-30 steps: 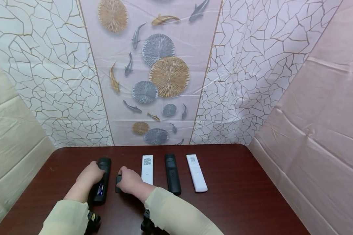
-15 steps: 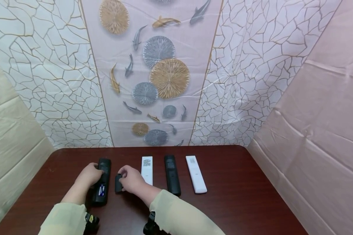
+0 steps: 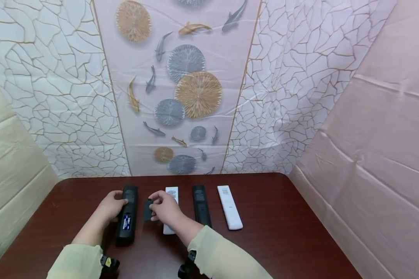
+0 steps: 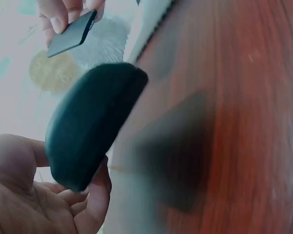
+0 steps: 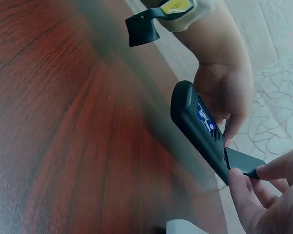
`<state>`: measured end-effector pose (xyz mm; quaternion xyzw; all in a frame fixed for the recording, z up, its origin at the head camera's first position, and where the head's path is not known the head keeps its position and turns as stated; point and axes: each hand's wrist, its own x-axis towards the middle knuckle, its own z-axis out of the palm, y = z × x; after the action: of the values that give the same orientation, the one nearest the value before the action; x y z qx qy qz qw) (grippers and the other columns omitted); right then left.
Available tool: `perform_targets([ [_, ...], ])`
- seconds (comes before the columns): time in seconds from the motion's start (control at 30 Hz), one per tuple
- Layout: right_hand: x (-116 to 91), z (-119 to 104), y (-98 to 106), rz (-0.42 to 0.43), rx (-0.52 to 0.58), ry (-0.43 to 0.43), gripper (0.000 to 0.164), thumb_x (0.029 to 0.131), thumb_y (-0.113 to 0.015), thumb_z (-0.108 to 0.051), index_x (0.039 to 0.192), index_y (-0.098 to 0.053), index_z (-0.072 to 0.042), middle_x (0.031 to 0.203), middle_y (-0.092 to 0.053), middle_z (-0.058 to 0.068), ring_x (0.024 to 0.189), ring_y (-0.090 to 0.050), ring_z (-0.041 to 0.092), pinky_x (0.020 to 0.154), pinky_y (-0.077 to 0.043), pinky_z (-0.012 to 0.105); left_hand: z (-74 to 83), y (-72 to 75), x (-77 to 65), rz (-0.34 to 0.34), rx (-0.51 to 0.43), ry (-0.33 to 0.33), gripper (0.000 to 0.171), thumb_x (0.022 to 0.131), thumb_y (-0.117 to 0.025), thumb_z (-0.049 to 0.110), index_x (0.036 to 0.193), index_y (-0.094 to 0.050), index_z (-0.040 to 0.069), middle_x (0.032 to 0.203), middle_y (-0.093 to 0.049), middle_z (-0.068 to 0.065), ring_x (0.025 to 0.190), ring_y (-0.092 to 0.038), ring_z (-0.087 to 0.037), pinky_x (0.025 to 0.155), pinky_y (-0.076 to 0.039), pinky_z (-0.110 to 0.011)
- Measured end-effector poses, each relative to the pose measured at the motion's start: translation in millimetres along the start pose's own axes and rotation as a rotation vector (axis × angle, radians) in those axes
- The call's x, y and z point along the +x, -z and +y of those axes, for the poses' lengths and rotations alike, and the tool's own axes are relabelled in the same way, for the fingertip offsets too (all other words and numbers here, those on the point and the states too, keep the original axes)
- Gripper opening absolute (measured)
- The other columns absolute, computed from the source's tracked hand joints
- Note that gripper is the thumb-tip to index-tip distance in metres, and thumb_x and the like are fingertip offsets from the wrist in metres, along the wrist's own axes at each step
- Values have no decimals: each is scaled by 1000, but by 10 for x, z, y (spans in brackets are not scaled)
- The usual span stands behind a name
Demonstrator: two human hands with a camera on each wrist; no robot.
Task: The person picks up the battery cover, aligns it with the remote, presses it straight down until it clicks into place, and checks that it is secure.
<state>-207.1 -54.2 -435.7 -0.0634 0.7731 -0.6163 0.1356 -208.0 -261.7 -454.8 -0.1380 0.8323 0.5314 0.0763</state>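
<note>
My left hand grips a black remote control by its left side, back face up. Its battery compartment is uncovered, and blue batteries show inside. In the left wrist view the rounded end of this remote is held above the table, fingers and thumb on its edges. To its right, my right hand pinches a flat dark battery cover between thumb and fingers. The right wrist view shows the cover overlapping the far end of the remote, with the batteries visible.
A white remote lies partly hidden behind my right hand. Further right on the dark red wooden table lie another black remote and another white remote. A patterned cloth hangs behind the table.
My left hand has raised the black remote and moved it slightly right. My right hand has lifted the battery cover and shifted right, now overlapping the nearest white remote.
</note>
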Motion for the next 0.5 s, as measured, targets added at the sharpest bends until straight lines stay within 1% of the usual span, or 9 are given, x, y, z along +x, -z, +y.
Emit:
perform_targets([
  [0.13, -19, -26, 71, 11, 27, -7, 17, 95, -64, -2, 106, -67, -14, 85, -59, 4, 64, -60, 18, 60, -59, 36, 69, -46, -18, -15, -100, -6, 60, 105, -46, 21, 153, -18, -3, 132, -44, -36, 98, -64, -34, 71, -58, -45],
  [0.23, -35, -38, 105, 12, 45, -2, 17, 94, -64, -1, 107, -67, -12, 85, -58, 4, 64, -61, 17, 59, -58, 34, 127, -83, -36, -13, -147, -14, 61, 105, -45, 22, 154, -17, -2, 134, -43, -35, 101, -63, -35, 72, -58, -46],
  [0.4, -38, -28, 142, 11, 48, 5, 18, 94, -64, 0, 107, -67, -12, 85, -57, 3, 64, -60, 16, 58, -58, 32, 218, -135, -54, -8, -194, -29, 60, 106, -44, 20, 155, -16, -1, 133, -43, -35, 98, -64, -33, 71, -58, -45],
  [0.5, -40, -24, 156, 7, 54, 9, 18, 94, -63, 1, 107, -67, -11, 85, -57, 3, 64, -60, 16, 59, -58, 33, 259, -158, -51, -5, -195, -32, 60, 106, -44, 20, 155, -16, 1, 134, -43, -34, 98, -64, -33, 71, -57, -44],
])
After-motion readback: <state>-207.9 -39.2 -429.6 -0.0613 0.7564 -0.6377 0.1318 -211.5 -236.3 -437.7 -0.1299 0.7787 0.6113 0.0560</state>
